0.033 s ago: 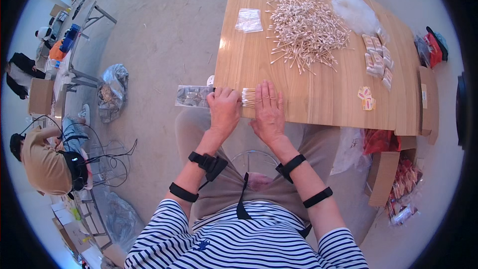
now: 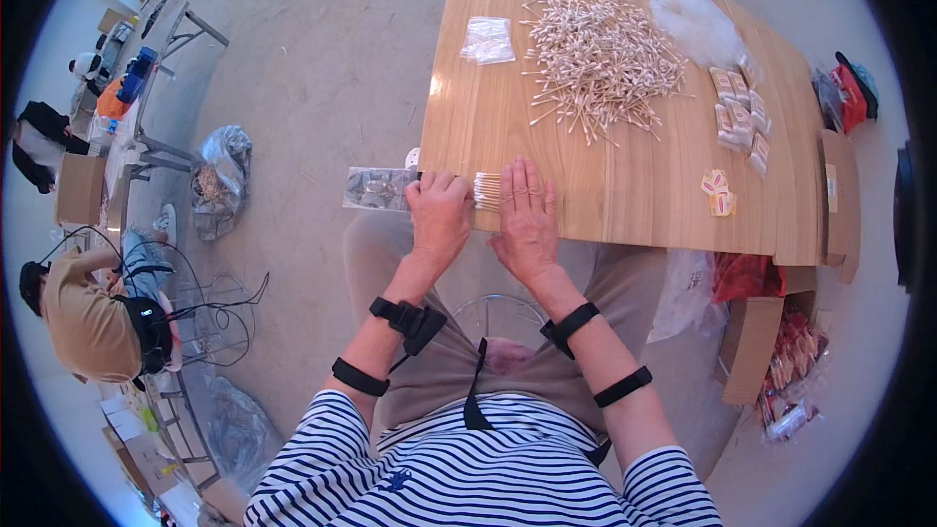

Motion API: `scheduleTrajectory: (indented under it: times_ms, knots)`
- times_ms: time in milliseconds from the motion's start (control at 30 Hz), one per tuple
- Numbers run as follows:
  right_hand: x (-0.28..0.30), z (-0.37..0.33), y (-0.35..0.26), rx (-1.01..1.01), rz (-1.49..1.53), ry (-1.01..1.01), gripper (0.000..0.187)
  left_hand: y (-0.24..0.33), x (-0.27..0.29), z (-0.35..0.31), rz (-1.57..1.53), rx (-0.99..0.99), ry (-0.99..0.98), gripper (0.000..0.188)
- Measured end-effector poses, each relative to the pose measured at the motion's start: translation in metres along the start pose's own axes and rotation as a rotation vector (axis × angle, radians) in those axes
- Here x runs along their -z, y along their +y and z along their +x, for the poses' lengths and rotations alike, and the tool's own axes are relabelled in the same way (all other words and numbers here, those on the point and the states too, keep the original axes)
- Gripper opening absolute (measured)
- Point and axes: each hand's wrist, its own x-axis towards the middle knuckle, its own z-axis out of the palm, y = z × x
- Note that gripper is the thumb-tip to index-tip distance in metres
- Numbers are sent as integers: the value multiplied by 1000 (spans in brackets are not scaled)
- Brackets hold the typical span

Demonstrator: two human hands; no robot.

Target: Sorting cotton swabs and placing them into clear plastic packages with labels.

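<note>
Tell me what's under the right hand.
Under the right hand is the wooden table, with a row of cotton swabs showing at the hand's left side. Whether any swabs continue beneath can't be seen: the hand covers that.

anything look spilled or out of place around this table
A shiny grey piece juts past the left edge of the table, so it looks misplaced. The swab pile is jumbled, with strays around it, unlike the neat swab row between left hand and right hand. I see no clear damage.

One loose swab pile (image 2: 603,59), one neat swab row (image 2: 487,190) and four black arm straps (image 2: 360,378) are visible.
</note>
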Motion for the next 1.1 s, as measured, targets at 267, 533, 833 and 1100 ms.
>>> scheduleTrajectory:
  times_ms: [267, 533, 833, 1100]
  knots:
    - [0, 1, -1, -1, -9, 10, 117, 1, -7, 7, -52, -9, 18, 7]
    - [-1, 0, 0, -6, -22, 10, 116, -4, 1, 5, -9, -50, -12, 9]
    - [0, 0, 0, 1, -10, 26, 115, -5, -4, 7, -22, -60, -31, 11]
    - [3, 0, -1, 1, 4, 10, 115, -7, -8, 10, 11, -76, -29, 10]
